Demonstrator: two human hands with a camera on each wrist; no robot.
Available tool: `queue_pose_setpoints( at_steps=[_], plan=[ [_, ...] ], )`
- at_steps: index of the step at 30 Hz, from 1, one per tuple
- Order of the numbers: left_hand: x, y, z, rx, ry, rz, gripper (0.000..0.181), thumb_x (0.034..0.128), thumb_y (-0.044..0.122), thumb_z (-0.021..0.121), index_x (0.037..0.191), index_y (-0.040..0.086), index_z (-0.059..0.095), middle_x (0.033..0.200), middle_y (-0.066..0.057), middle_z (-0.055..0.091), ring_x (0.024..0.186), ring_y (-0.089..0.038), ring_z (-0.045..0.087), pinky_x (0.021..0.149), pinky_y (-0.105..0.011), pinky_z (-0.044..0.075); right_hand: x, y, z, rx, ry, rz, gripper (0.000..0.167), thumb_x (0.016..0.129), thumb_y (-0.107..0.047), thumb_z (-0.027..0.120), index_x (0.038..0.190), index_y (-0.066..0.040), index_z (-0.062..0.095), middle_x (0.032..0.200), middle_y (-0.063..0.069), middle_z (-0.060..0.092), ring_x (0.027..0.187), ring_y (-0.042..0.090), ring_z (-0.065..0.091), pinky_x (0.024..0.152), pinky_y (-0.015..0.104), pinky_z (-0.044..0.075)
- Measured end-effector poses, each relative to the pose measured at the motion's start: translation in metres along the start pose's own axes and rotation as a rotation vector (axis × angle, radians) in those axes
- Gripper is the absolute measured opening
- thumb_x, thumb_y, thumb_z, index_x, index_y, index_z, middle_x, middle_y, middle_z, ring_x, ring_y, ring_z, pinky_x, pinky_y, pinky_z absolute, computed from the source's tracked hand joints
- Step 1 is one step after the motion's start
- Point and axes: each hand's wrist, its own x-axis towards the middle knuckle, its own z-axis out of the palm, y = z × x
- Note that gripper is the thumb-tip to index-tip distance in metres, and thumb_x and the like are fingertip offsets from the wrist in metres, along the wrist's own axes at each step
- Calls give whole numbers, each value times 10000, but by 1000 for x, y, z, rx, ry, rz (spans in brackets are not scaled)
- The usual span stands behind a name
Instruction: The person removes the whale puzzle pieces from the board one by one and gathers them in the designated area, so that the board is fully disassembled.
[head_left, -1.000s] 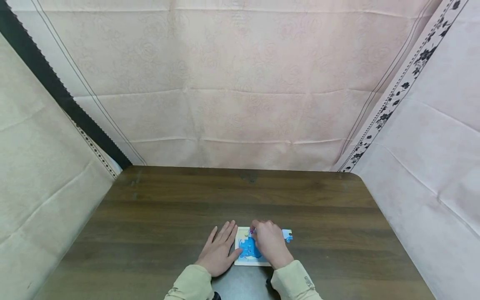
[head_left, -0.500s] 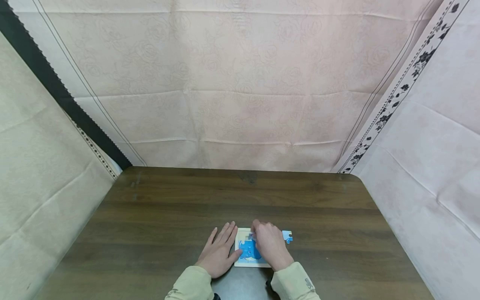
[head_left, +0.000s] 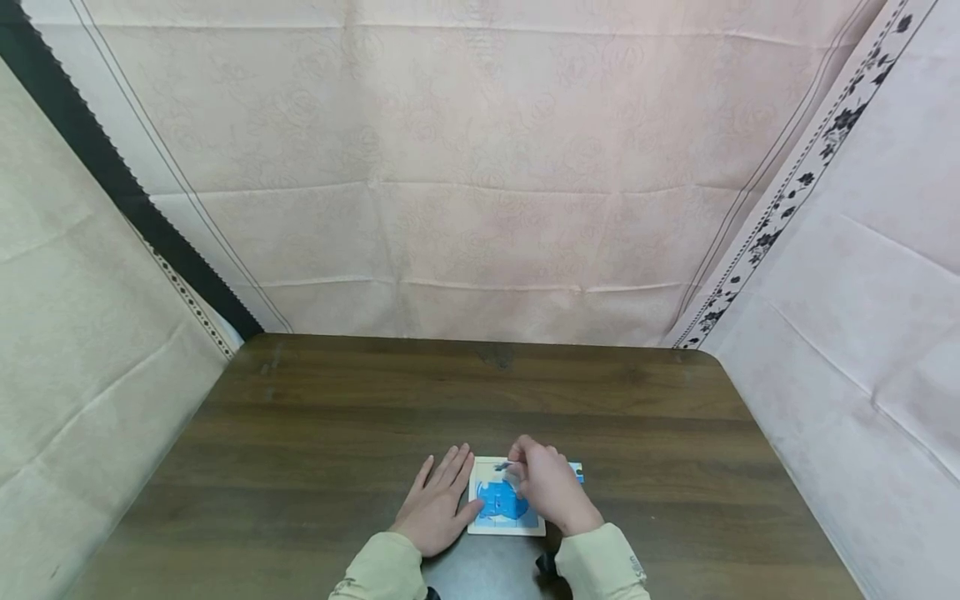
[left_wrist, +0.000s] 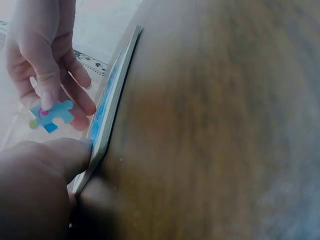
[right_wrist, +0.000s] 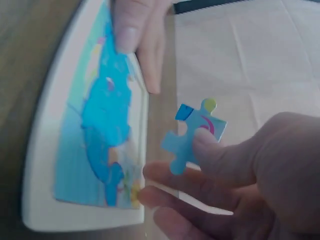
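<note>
A jigsaw puzzle board (head_left: 501, 532) with a pale rim and a blue picture lies near the front of the table. My left hand (head_left: 437, 510) rests along its left side with fingers spread and the thumb on the rim area. Over the upper right of the board is my right hand (head_left: 553, 485). Its thumb and fingers pinch a light-blue puzzle piece (right_wrist: 192, 137) with a pink curve and a yellow-green knob, held up off the board in the right wrist view. Fitted blue pieces (right_wrist: 107, 120) fill much of the tray; part of its upper area shows bare.
Another loose-looking puzzle piece (head_left: 577, 472) shows beyond the right hand, partly covered by it. The wooden table (head_left: 337, 417) extends behind and to both sides. Pale cloth (head_left: 480, 167) hangs at the back and along the sides.
My right hand has shifted slightly right and lifted, bringing the puzzle piece up from the top of the board. The left hand stays in place.
</note>
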Motion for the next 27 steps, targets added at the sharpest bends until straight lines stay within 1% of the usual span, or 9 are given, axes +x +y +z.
queue_pose_setpoints(
  at_steps=[2,5,8,10,13,16,18,22,27],
  plan=[
    [0,0,2,-7,1,-4,745,996,579,362,1557,109,224,1623,-19,149,1486,-206,101,1174,-517,71,-1,4,-4,51,-6,-12,121,914,-61,669,908,-157,596,848,-18,633,685,133,569,692,333,559],
    [-1,0,3,-15,3,-3,750,994,582,367,1557,107,225,1623,-24,150,1486,-211,100,1173,-522,67,-3,9,-10,97,2,-34,107,921,-77,664,902,-169,612,877,-31,640,744,144,568,755,358,557],
    [-1,0,3,-20,15,1,755,990,582,379,1553,100,236,1621,-33,163,1486,-220,106,1170,-531,65,-6,15,-17,124,20,-21,86,924,-102,664,915,-183,638,884,-42,633,769,154,567,767,352,556],
    [-1,0,4,-23,23,7,754,991,576,383,1552,94,238,1620,-42,165,1486,-225,102,1167,-536,61,-8,20,-23,144,35,4,82,926,-117,664,935,-198,663,882,-46,627,771,162,561,744,337,556],
    [-1,-1,5,-27,24,12,753,993,578,377,1554,97,230,1622,-40,156,1488,-222,92,1167,-537,54,-11,27,-31,165,75,50,93,921,-134,674,955,-215,704,861,-44,624,739,165,551,646,297,532],
    [-1,-1,4,-32,21,20,747,996,570,378,1555,98,225,1623,-40,150,1488,-222,92,1169,-537,54,-15,35,-41,182,140,114,113,906,-141,695,953,-235,737,832,-33,630,690,170,535,551,278,483],
    [-1,-1,3,-29,15,20,745,998,570,371,1557,103,215,1624,-34,140,1488,-219,89,1171,-532,54,-18,41,-47,186,183,148,121,892,-146,711,951,-242,754,841,-31,644,683,172,528,531,268,465],
    [-1,0,1,-23,4,13,743,1002,571,357,1560,107,200,1626,-28,125,1488,-219,84,1174,-525,50,-23,55,-60,180,237,184,116,884,-154,722,972,-209,774,882,-18,670,704,177,523,521,265,445],
    [-2,0,0,-24,-2,10,742,1002,567,364,1560,105,202,1627,-31,124,1488,-222,83,1173,-527,47,-28,75,-71,124,308,201,142,868,-164,748,998,-110,761,820,7,671,674,163,537,499,248,443]
  ],
)
